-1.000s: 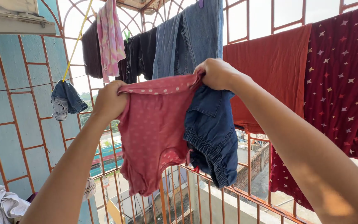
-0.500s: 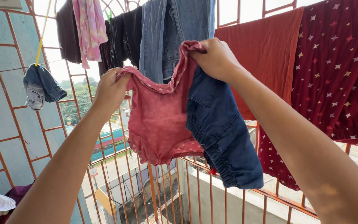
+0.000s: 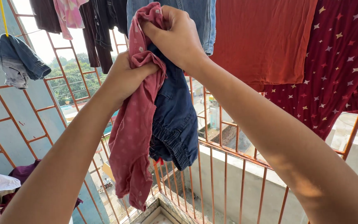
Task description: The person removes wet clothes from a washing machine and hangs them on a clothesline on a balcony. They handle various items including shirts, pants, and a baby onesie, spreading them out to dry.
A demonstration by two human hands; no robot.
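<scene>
Both hands have drawn together: left hand (image 3: 125,79) and right hand (image 3: 175,35) clench the bunched pink garment (image 3: 135,137), half hiding dark denim shorts (image 3: 172,120); fingertips buried in cloth.

I have one view only — a camera on my head, tilted up and outward from inside a balcony toward the orange grille (image 3: 224,166) and the hanging laundry. It sits close: both forearms fill the lower frame, my left hand (image 3: 125,76) and right hand (image 3: 175,35) near centre — street far below.
</scene>
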